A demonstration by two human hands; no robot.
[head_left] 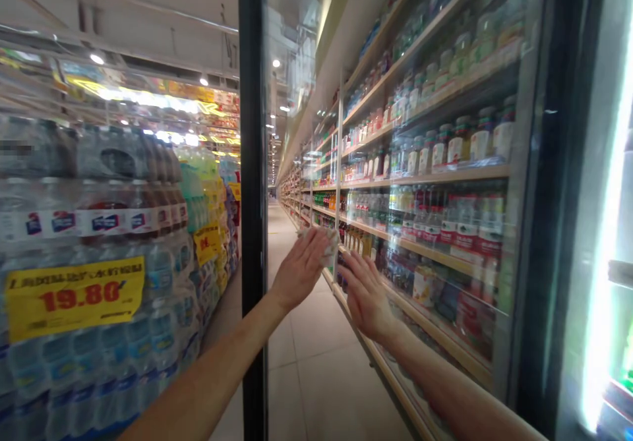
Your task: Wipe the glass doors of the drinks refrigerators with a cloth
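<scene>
The left hand [301, 268] lays straight, close-set fingers on a crumpled, pale cloth [331, 246]; whether they grip it, I cannot tell. Just beside it, the right hand [366, 296] is bare, its fingers extended and slightly spread. The cloth is at the smooth, clear glass pane [306, 382], nearer its left edge, a straight black frame [253, 164]. Rows of capped, cylindrical bottles [462, 139] show in the pane; left of it rise film-wrapped bottle packs [161, 322].
</scene>
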